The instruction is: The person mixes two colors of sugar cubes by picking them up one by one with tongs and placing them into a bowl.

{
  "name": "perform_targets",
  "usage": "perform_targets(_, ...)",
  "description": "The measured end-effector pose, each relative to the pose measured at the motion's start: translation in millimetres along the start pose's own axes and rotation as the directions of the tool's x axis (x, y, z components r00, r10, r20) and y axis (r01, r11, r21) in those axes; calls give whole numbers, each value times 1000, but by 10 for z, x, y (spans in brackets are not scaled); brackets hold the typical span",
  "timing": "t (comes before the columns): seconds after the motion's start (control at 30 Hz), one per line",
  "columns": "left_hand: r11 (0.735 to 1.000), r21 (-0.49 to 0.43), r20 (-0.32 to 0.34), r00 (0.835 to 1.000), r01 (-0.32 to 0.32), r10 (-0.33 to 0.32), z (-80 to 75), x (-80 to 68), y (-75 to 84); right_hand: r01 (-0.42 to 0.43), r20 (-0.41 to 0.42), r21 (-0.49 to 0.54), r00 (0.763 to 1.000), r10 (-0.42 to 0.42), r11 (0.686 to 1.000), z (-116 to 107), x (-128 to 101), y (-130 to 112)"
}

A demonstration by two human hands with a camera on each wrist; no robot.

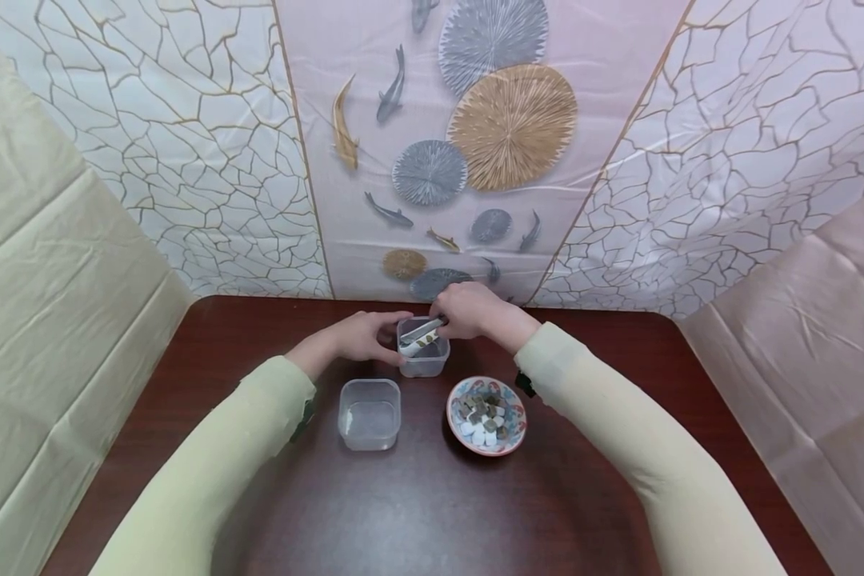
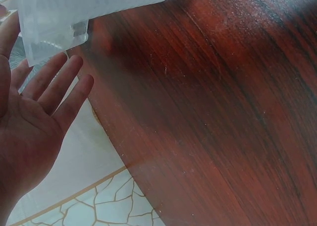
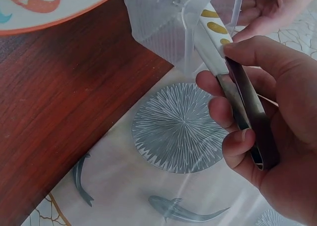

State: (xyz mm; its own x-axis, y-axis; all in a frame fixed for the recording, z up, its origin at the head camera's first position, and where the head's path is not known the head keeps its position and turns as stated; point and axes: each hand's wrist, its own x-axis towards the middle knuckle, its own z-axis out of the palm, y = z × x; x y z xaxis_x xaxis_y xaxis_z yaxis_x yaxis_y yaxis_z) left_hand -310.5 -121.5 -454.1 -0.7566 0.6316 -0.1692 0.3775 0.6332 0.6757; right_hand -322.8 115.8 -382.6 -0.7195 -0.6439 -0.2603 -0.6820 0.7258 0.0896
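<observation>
On the dark reddish wooden tabletop (image 1: 432, 496), the left hand (image 1: 363, 336) rests with straight, relaxed fingers against the 9 o'clock side of the far clear square plastic container (image 1: 423, 360), steadying it; an empty-looking clear plastic tub (image 1: 370, 413) sits nearer, at 7 o'clock from it. The right hand (image 1: 468, 310), fingers curled, clamps white-tipped metal tongs (image 3: 233, 77) reaching into that far container. The patterned ceramic bowl (image 1: 486, 415) at 5 o'clock holds many small white and grey pieces, so I judge most sorting remains.

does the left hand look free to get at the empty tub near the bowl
Probably yes: the left hand rests open against the far tub, holding nothing, and bare table lies between it and the empty tub.
</observation>
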Motion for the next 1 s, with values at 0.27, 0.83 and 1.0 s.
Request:
perform_targets(0.27,1000,-12,0,1000,1,-1,12,-1,-12,7,19,-4,1000,-7,1000,2,5,0)
perform_targets(0.83,1000,12,-3,1000,-19,19,-4,-12,-15,-12,76,-25,997,14,1000,-78,77,-58)
perform_targets(1.0,1000,17,-5,1000,-18,18,-1,-5,-28,-3,78,-51,997,7,999,-62,119,-83)
